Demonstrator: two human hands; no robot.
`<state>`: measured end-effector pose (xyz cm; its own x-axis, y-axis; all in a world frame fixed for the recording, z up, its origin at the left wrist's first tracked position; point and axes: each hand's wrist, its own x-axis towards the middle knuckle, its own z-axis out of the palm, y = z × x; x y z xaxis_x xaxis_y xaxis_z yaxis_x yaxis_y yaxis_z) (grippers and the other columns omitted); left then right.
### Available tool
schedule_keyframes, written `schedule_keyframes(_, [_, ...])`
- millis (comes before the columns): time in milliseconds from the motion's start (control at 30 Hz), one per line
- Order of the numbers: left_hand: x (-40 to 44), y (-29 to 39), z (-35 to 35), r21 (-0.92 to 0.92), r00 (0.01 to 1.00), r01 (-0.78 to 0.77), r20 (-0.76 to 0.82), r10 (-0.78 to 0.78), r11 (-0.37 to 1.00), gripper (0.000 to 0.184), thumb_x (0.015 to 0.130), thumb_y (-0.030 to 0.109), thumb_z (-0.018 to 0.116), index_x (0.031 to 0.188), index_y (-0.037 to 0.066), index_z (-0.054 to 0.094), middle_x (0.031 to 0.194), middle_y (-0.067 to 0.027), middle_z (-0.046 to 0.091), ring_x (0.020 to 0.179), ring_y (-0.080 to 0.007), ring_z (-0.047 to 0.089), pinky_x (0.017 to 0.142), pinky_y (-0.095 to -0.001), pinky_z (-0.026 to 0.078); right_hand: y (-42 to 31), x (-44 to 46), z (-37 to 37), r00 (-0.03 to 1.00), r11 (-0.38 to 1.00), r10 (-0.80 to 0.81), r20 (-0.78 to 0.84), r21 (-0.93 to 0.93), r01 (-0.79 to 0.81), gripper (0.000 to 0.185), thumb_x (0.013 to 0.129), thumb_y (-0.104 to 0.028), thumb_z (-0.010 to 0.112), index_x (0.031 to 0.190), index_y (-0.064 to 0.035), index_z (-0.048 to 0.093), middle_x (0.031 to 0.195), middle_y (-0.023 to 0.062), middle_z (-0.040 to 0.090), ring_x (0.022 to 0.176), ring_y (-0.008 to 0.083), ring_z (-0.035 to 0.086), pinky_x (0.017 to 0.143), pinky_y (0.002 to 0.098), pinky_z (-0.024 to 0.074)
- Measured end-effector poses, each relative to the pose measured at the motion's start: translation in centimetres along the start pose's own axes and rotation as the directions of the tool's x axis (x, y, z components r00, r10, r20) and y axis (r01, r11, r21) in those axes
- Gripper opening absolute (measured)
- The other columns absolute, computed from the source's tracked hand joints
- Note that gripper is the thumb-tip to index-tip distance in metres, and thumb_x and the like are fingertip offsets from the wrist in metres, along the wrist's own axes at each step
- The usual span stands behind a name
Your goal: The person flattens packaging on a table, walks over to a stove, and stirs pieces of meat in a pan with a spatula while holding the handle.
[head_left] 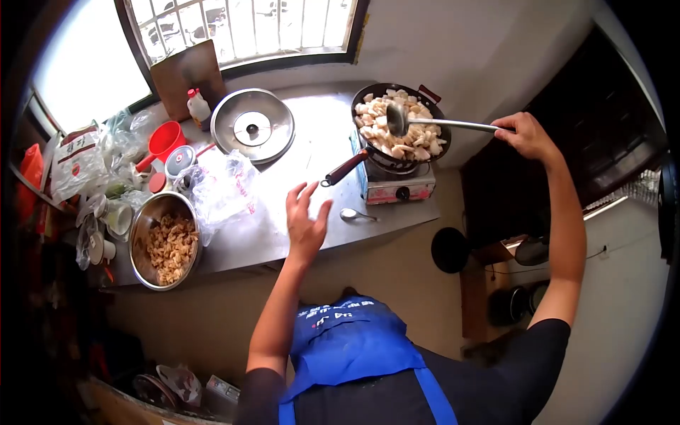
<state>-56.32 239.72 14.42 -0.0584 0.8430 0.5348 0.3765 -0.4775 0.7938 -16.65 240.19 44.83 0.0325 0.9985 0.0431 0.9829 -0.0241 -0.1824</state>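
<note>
A dark wok (pixel 445 145) full of pale chunks of food (pixel 418 142) sits on a portable gas stove (pixel 399 190) at the counter's right end. My right hand (pixel 528 136) is closed round the end of a long metal ladle (pixel 453 124), whose bowl rests over the food. The wok's wooden handle (pixel 347 167) points down and left. Just short of it, my left hand (pixel 307 221) hovers with fingers apart and nothing in them. A small metal spoon (pixel 358 214) lies to the right of that hand.
On the metal counter (pixel 312 117) stand a round lid (pixel 253 126), a steel bowl of browned food (pixel 170 241), a red pot (pixel 166 139), a white bottle (pixel 199 108) and plastic bags (pixel 225 188). A cutting board (pixel 188 78) leans by the window.
</note>
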Motion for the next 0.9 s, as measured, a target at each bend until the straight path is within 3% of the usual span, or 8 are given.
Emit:
schedule_keyframes(100, [4.0,-0.6,2.6,0.129,0.990,-0.123,0.084,0.113,0.984,0.048,0.088,0.022,0.077,0.129,0.004,0.062,0.123,-0.0208,0.059,0.111,-0.0375,0.060,0.095,-0.0427,0.049,-2.5,2.4,-1.8,0.991,0.986,0.000,0.133,-0.164,0.022,0.023,0.086,-0.016,0.072,0.105,-0.0020,0.075,0.077,0.0149,0.070,0.071,0.0250,0.064,0.068,0.0371,0.0493])
schedule_keyframes(167, [5.2,-1.9,4.0,0.006,0.959,0.032,0.281,-0.032,0.999,0.047,0.088,0.026,0.076,0.128,0.006,0.063,0.111,-0.0184,0.065,0.097,-0.0341,0.066,0.086,-0.0412,0.052,-3.8,4.2,-2.1,0.972,0.937,-0.072,0.224,-0.318,0.142,0.024,0.083,-0.016,0.075,0.104,-0.0034,0.076,0.082,0.0154,0.072,0.078,0.0303,0.067,0.072,0.0395,0.0508])
schedule_keyframes(233, [5.6,-3.1,5.5,0.069,0.961,-0.037,0.276,0.017,0.997,0.043,0.088,0.029,0.075,0.125,0.010,0.066,0.092,-0.0149,0.069,0.085,-0.0337,0.068,0.077,-0.0410,0.053,-5.8,5.7,-2.2,0.961,0.906,-0.053,0.272,-0.392,0.161,0.024,0.082,-0.016,0.077,0.105,-0.0072,0.077,0.087,0.0143,0.073,0.085,0.0320,0.068,0.076,0.0406,0.0520])
schedule_keyframes(400, [6.4,-2.7,6.1,0.237,0.948,-0.020,0.313,-0.057,0.971,0.039,0.086,0.030,0.073,0.122,0.016,0.069,0.084,-0.0140,0.069,0.078,-0.0354,0.069,0.070,-0.0451,0.054,-6.3,8.5,1.7,0.856,0.737,-0.281,0.433,-0.474,0.482,0.020,0.080,-0.016,0.075,0.100,-0.0130,0.079,0.088,0.0129,0.073,0.085,0.0341,0.068,0.076,0.0434,0.0541])
schedule_keyframes(500, [7.2,-2.1,6.1,0.340,0.920,-0.038,0.379,-0.100,0.940,0.037,0.085,0.030,0.071,0.121,0.018,0.070,0.081,-0.0157,0.070,0.075,-0.0360,0.069,0.068,-0.0462,0.055,-6.8,6.3,9.7,0.888,0.705,-0.330,0.321,-0.542,0.458,0.008,0.079,-0.014,0.068,0.073,-0.0102,0.071,0.075,0.0146,0.070,0.078,0.0332,0.071,0.073,0.0435,0.0567])
schedule_keyframes(567, [7.5,-2.3,5.9,0.338,0.912,-0.044,0.398,-0.101,0.940,0.037,0.085,0.030,0.070,0.120,0.019,0.071,0.079,-0.0165,0.070,0.074,-0.0363,0.069,0.068,-0.0464,0.055,-8.6,4.9,13.7,0.904,0.598,-0.347,0.249,-0.684,0.418,0.013,0.082,-0.012,0.061,0.074,-0.0093,0.071,0.077,0.0112,0.072,0.073,0.0251,0.073,0.066,0.0370,0.0574])
schedule_keyframes(633, [8.0,-2.2,5.5,0.345,0.904,-0.056,0.417,-0.099,0.937,0.036,0.085,0.030,0.069,0.120,0.020,0.071,0.078,-0.0174,0.070,0.073,-0.0367,0.069,0.068,-0.0467,0.055,-9.4,4.4,16.1,0.918,0.607,-0.348,0.192,-0.699,0.377,0.014,0.082,-0.011,0.060,0.077,-0.0093,0.073,0.077,0.0097,0.072,0.074,0.0226,0.073,0.065,0.0350,0.0571])
schedule_keyframes(900, [7.9,-2.1,5.1,0.299,0.887,-0.023,0.446,-0.118,0.954,0.039,0.085,0.032,0.070,0.122,0.020,0.072,0.080,-0.0190,0.071,0.075,-0.0380,0.070,0.071,-0.0471,0.056,-6.5,5.1,21.8,0.959,0.632,-0.283,0.007,-0.751,0.192,0.017,0.088,-0.014,0.058,0.088,-0.0072,0.073,0.076,0.0101,0.072,0.075,0.0216,0.073,0.064,0.0335,0.0573])
